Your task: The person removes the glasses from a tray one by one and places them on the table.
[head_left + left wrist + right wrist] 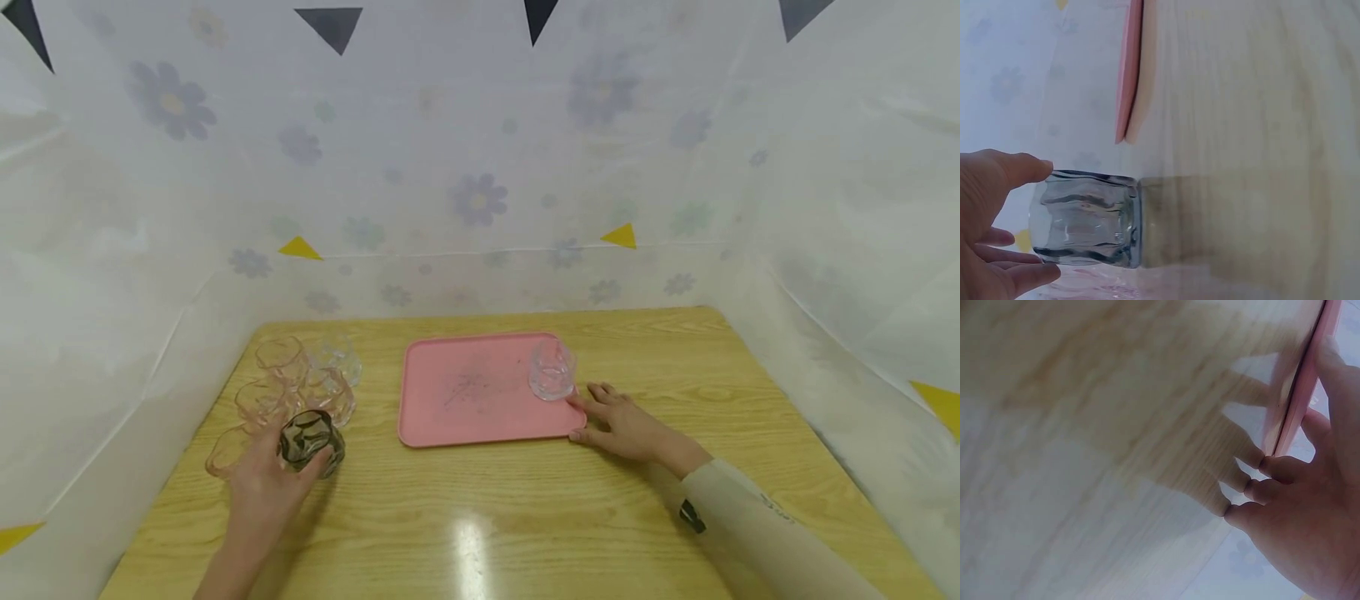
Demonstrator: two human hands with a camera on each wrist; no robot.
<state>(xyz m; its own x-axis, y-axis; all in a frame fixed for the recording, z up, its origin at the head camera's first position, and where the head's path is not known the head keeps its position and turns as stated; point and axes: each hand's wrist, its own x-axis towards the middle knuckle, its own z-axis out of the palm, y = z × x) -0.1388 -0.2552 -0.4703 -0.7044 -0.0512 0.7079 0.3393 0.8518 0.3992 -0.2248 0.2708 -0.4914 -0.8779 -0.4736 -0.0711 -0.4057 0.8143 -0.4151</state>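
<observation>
My left hand holds a smoky grey glass near its rim, thumb on one side and fingers on the other. In the left wrist view the wavy-sided grey glass has its base at the tabletop. On the right, my right hand touches the near right corner of a pink tray. Its fingers are spread. In the right wrist view several fingertips rest on the table and the thumb lies at the edge of the tray. A clear glass stands at the tray's right end.
Pink-tinted glasses stand in a cluster at the left beside my left hand, with another clear glass behind. The wooden table is enclosed by a flowered white curtain at the back and pale sheets at both sides.
</observation>
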